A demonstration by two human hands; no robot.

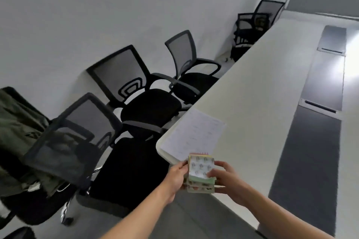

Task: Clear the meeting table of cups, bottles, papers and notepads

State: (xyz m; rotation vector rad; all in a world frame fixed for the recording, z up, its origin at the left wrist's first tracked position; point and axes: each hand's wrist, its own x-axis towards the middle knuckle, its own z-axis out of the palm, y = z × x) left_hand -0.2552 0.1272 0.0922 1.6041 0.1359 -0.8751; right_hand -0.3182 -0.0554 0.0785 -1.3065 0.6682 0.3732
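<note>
White table (262,87) beside black chairs (136,91) bears paper (196,132); left hand (176,178) and right hand (227,182) fingers (223,164) clamp notepads (202,169).

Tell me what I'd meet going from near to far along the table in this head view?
stack of notepads gripped by the left hand and right hand → sheet of paper at the table corner → nearer cable slot → farther cable slot → mesh chair at the far end

text: I can read none | paper sheet (194,132): faint lines, too blurred for me | notepad stack (201,174): printed pattern on top, dark marks on a lower cover, illegible
</note>
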